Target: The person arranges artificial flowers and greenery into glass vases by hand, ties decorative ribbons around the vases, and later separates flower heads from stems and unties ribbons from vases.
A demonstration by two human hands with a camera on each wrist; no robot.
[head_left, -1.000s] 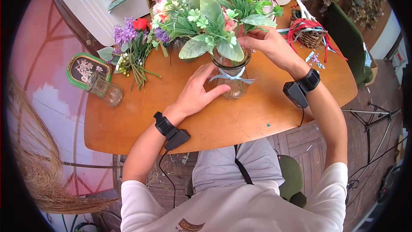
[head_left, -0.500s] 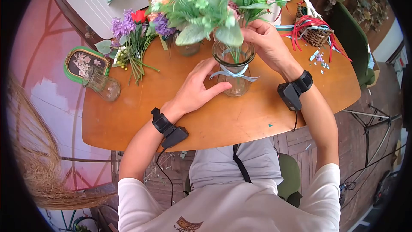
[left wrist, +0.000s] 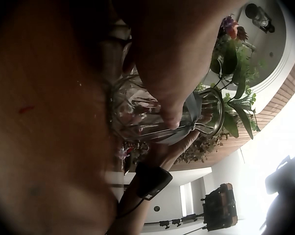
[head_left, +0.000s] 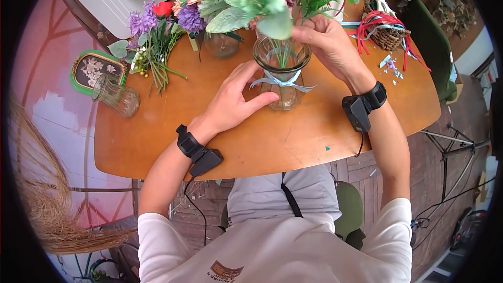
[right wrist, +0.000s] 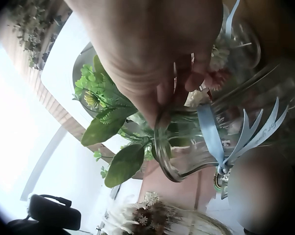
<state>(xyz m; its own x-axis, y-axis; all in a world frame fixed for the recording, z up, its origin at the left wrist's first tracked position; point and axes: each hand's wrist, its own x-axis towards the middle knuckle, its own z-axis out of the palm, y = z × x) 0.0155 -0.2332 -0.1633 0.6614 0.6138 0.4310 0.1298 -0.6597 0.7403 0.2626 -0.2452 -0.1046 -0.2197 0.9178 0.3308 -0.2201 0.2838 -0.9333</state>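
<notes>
In the head view, a clear glass vase with a light blue ribbon bow stands upright on the table. My left hand curves round its lower left side, thumb at the front; the left wrist view shows a digit against the glass vase. At the mouth, my right hand pinches green stems, its fingertips partly hidden by leaves. Stems reach down inside the vase, beneath the leafy bouquet. The right wrist view has the right hand close over the rim, beside broad green leaves.
Left on the wooden table are loose flowers, a green-framed picture and a tilted glass vase. Another glass vessel stands behind. Ribbons over a wicker basket and small scraps lie right.
The leaves have lifted away from the vase mouth, exposing its rim and the stems inside. The head view has shifted slightly. Both hands remain at the vase.
</notes>
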